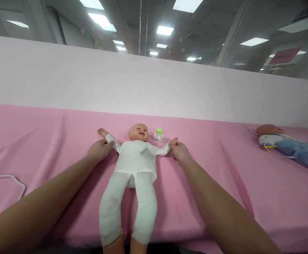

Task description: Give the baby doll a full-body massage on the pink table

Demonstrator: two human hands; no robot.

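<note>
A baby doll (pixel 136 160) in a white top and white leggings lies face up on the pink sheet, its head toward the wall and its feet toward me. My left hand (pixel 100 151) is closed round the doll's sleeved arm on the left, just below its small hand. On the other side my right hand (pixel 179 151) pinches the doll's other arm at the wrist, and the doll's fingers poke out past my thumb. Close to the doll's head stands a small bottle (pixel 158 135) with a green cap.
A second doll (pixel 294 144) in blue and white clothes lies at the far right, with a thin white cord and a yellow piece on it. A white cable (pixel 13 177) curves over the pink sheet (pixel 71 141) at left. Behind rises a white wall (pixel 116 84) topped by glass.
</note>
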